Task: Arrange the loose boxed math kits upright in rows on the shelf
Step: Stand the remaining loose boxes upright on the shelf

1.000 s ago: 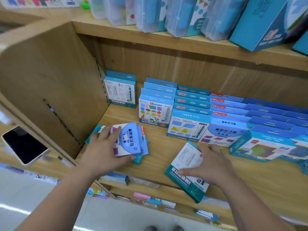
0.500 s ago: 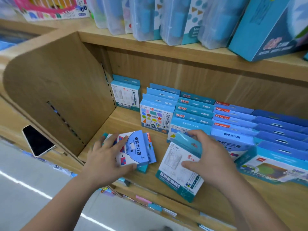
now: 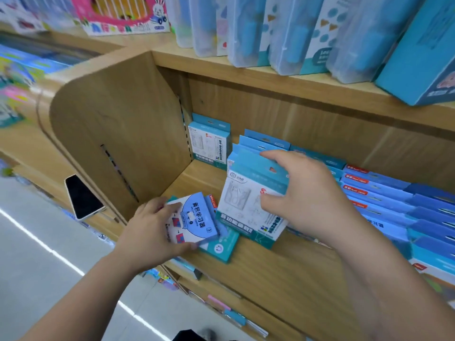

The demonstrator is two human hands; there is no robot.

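A wooden shelf [image 3: 283,271] is bounded on its left by a curved panel [image 3: 118,134]. Clear cases [image 3: 248,30] stand on the board above, and a phone [image 3: 82,196] lies on a ledge outside the panel. Rows [image 3: 394,205] of blue kits are set upright across the middle and right of the shelf. A single corner kit [image 3: 209,143] stands at the back, just beside the panel. The white kit [image 3: 241,205] is clamped in the right hand [image 3: 307,193], with fingers curled over its top flap and the thumb pressed on its front face. It is held near upright in front of the leftmost row; whether its lower edge touches the shelf cannot be told. The left hand [image 3: 147,230] is closed on the blue kit [image 3: 194,220], which lies flat at the front left of the shelf on top of a teal kit [image 3: 219,247]. The step in hand is judged to be the standing-up of the white kit, with the flat pile not yet dealt with. Since its print appears to match that of the corner kit, the open space in front of that kit is judged the likely slot. The white kit would need to be carried left and back, set down base first and leaned rearward. Contact with the adjacent row should be avoided. The blue kit would then be lifted from the pile and stood in its row.
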